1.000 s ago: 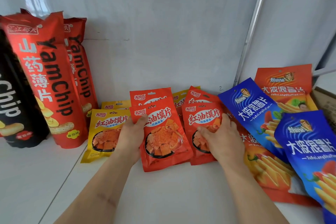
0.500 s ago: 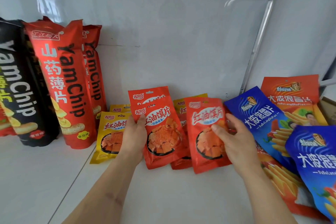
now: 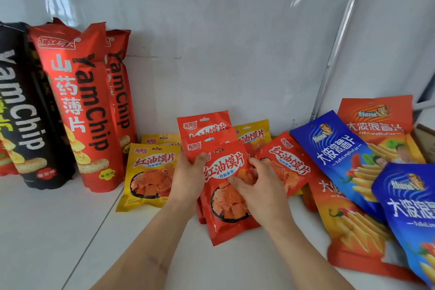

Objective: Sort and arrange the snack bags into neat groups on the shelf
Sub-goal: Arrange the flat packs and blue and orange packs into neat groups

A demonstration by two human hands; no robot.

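Small red snack bags lie overlapped in a stack at the middle of the white shelf (image 3: 70, 231). The top red bag (image 3: 231, 221) faces up. My left hand (image 3: 188, 179) grips the stack's left edge, thumb on the front. My right hand (image 3: 259, 188) holds the top bag's right side, thumb on its face. Another small red bag (image 3: 289, 162) lies tilted just right of the stack. Small yellow bags lie on the left (image 3: 150, 176) and behind (image 3: 254, 134).
Tall red YamChip bags (image 3: 82, 106) and a black one (image 3: 23, 113) stand at the left against the back wall. Blue bags (image 3: 341, 155) and orange bags (image 3: 376, 125) of wave chips lie overlapped at the right. A metal upright (image 3: 339, 45) marks the right corner.
My right hand has carried a small red bag leftward and laid it on top of the stack my left hand grips. Another red bag now shows at the right.
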